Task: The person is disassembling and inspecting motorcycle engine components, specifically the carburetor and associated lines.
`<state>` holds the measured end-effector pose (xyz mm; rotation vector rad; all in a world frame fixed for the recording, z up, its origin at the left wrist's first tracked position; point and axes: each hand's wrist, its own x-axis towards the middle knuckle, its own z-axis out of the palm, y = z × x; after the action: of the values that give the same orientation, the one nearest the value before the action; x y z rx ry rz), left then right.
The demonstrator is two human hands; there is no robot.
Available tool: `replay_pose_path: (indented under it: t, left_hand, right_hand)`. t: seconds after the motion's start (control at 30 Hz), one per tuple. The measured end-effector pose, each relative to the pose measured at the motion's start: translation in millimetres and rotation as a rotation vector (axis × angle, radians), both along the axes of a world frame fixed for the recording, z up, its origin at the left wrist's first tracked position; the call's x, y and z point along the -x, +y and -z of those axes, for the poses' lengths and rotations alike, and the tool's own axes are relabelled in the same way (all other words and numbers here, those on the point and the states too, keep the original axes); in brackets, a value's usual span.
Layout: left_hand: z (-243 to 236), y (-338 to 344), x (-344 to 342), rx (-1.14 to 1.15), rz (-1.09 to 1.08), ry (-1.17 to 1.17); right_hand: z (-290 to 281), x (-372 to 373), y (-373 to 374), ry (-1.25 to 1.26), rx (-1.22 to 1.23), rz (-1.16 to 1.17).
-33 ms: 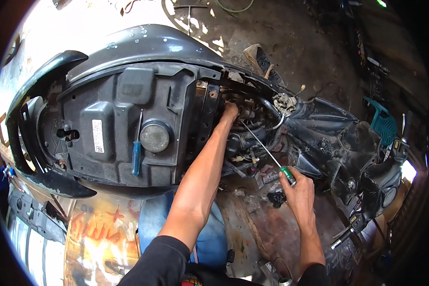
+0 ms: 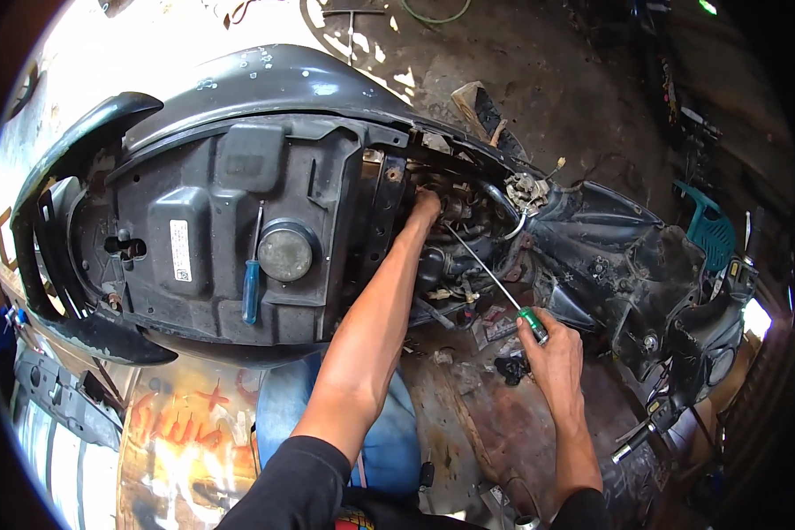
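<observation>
A partly stripped black scooter [image 2: 318, 75] lies across the view, its engine bay [image 2: 468, 238] exposed in the middle. Into that bay reaches my left hand [image 2: 427, 205], its fingers hidden among dark parts next to the metal engine pieces, so what they touch does not show. My right hand [image 2: 556, 355] is wrapped round the green handle of a long screwdriver [image 2: 496, 279]. The shaft slants up and left, its tip among the hoses just right of my left hand. A second screwdriver with a blue handle [image 2: 251, 291] rests on the black plastic panel [image 2: 230, 225], beside a round cap [image 2: 286, 251].
A loose carburetor-like metal part [image 2: 527, 193] sits on the scooter's far edge. Past it a wood block [image 2: 475, 108] lies on the floor. A teal plastic piece [image 2: 708, 228] is at the right, near the handlebar [image 2: 645, 440]. Stained boards [image 2: 185, 433] lie close to my knee.
</observation>
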<state>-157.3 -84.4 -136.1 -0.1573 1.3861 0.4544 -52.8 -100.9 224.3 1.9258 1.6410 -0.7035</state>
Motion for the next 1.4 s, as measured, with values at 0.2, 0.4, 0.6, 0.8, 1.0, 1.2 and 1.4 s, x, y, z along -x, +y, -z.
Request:
replay_pose_path:
  t: [0.2,0.4,0.6,0.8,1.0,1.2,1.4]
  left_hand:
    - [-13.0,-1.7,7.8,-0.001,0.002,-0.010]
    - [-12.3,-0.7,9.1,0.115,-0.014,-0.084]
    - [10.7,-6.7,-11.5,0.205,-0.105,-0.043]
    - [10.5,-0.7,-4.8,0.212,-0.039,-0.064]
    - [-9.3,3.4,7.5,0.160,-0.036,-0.089]
    - [-6.0,-2.1,-0.9,0.111,-0.054,-0.018]
    - [0.1,-8.8,-8.9,0.085,-0.035,0.080]
  right_hand:
    - [-6.0,14.7,31.8,-0.043,0.086,-0.055]
    - [1.7,42.7,81.9,-0.055,0.350,-0.355]
    - [5.9,65.1,87.1,-0.092,0.289,-0.674]
    - [11.3,65.9,87.7,-0.112,0.067,-1.368]
    - [8.2,51.4,125.2,0.124,0.650,0.092]
    - [24.2,57.9,125.0,-0.025,0.773,0.434]
    - [31.7,73.8,111.3,-0.146,0.549,-0.120]
